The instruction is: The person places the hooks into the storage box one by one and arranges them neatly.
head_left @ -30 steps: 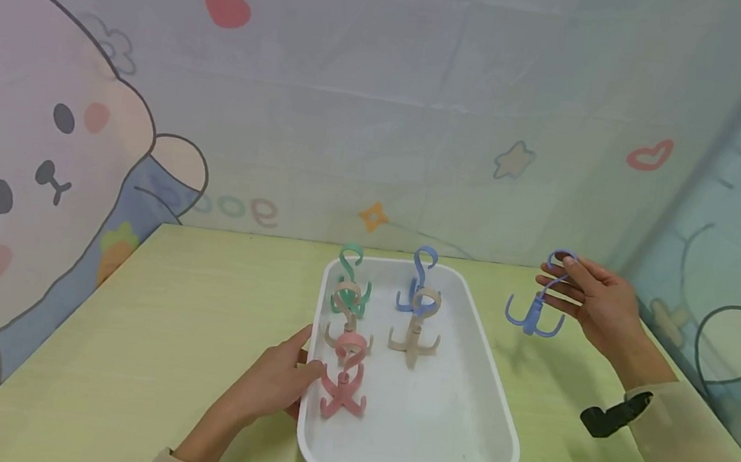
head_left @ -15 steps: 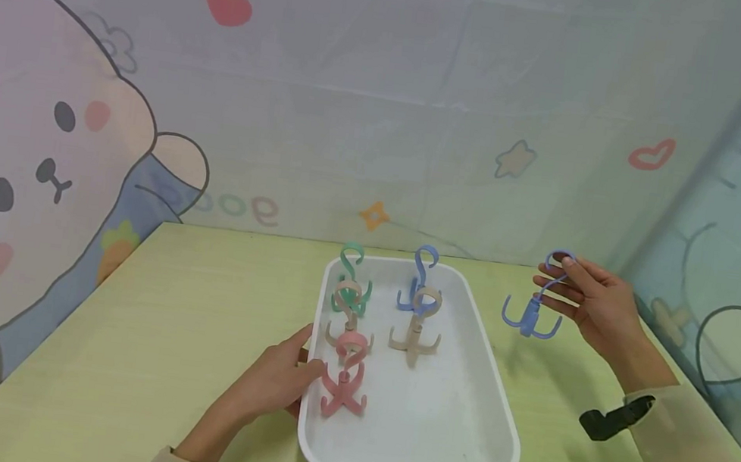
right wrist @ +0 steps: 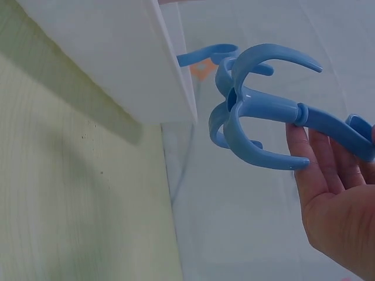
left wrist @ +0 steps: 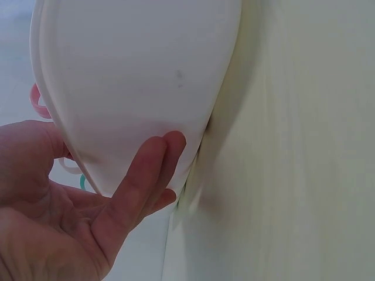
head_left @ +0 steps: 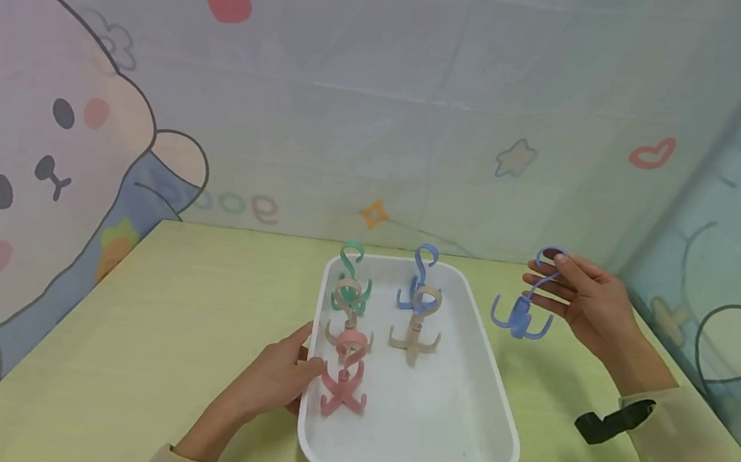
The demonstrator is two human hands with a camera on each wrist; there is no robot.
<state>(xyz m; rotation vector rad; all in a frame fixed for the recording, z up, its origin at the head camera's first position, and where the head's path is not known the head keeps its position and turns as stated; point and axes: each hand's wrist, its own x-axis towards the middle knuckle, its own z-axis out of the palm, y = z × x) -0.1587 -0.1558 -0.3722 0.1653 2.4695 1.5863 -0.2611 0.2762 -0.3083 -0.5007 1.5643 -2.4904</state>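
A blue four-pronged hanging hook (head_left: 521, 317) is held up by its curved top in my right hand (head_left: 598, 310), prongs down, to the right of the white tray (head_left: 511, 438). In the right wrist view that blue hook (right wrist: 269, 108) shows its prongs spread, with fingers along its neck. My left hand (head_left: 271, 380) grips the tray's left side, thumb over the rim and fingers against the outer wall, as the left wrist view of the hand (left wrist: 123, 205) shows. Inside the tray stand a green hook (head_left: 351, 297), another blue hook (head_left: 415, 293), two beige hooks (head_left: 414, 339) and a pink hook (head_left: 343, 392).
The tray stands on a pale yellow-green table (head_left: 196, 318). Behind the table hangs a printed cloth (head_left: 357, 107), and another stretch of it borders the right side. A black strap end (head_left: 612, 422) hangs from the right wrist.
My right hand has moved a little left with the blue hook, bringing it closer to the tray. My left hand, the tray and the hooks in it have stayed in place.
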